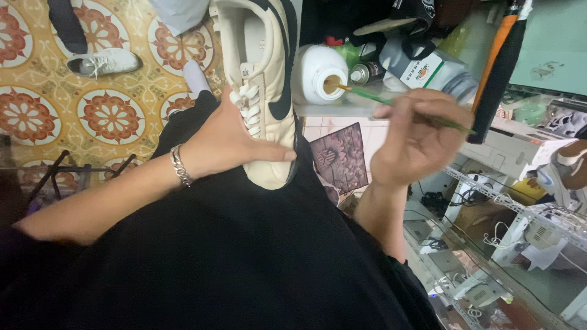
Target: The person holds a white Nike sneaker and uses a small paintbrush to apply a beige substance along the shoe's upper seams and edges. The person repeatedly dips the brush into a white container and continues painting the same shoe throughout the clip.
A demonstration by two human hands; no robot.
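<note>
Patterned floor tiles (36,116) in yellow with red rosettes fill the left of the view, and a white sneaker (104,62) on another person's foot stands on them at the upper left. Lower down, black clothing (244,263) takes up most of the frame.

Of the two hands, the left hand (229,143) is closed around a cream shoe (260,73) with a black curved stripe and white laces, the thumb lying across its toe end, which rests against the black clothing. The shoe points away from the camera, its heel end out of view at the top edge. A silver chain bracelet (179,165) sits on the left wrist.

The right hand (419,137) is curled into a grip on a thin green brush (391,102), held between thumb and fingers. The brush tip reaches into the mouth of a white plastic bottle (321,73) lying on its side on a light table (342,111), just beside the shoe. A small spray can (362,73) and a grey jug with a white label (428,70) stand behind the bottle.

To the right, a glass display case (507,256) holds cables and boxes, and an orange and black handle (498,67) leans across the upper right.
</note>
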